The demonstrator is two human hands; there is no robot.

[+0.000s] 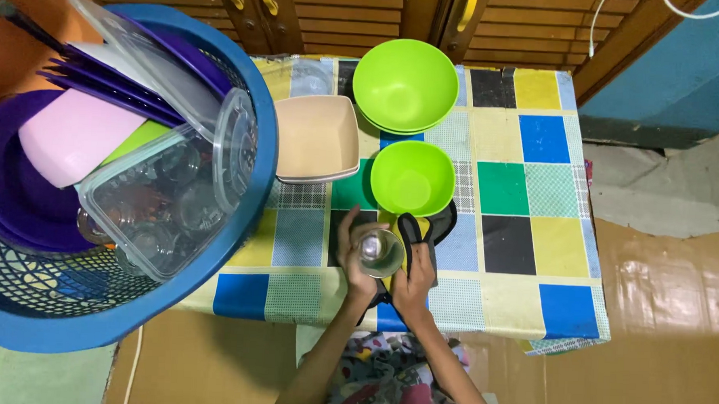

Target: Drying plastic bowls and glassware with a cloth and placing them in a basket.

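My left hand (354, 258) is wrapped around a clear drinking glass (378, 252), seen from above, just over the near part of the small table (527, 258). My right hand (415, 281) grips a black and yellow cloth (414, 230) pressed against the right side of the glass. Right behind the glass sits a small green bowl (412, 178). Farther back stand stacked large green bowls (405, 84) and a beige square dish (315, 137).
A big blue basket (236, 245) on the left holds purple plates, a pink dish and clear plastic containers with glasses. The table has a multicoloured checked cover. Wooden cabinet doors (343, 15) rise behind it. Brown cardboard (661, 320) lies on the floor at right.
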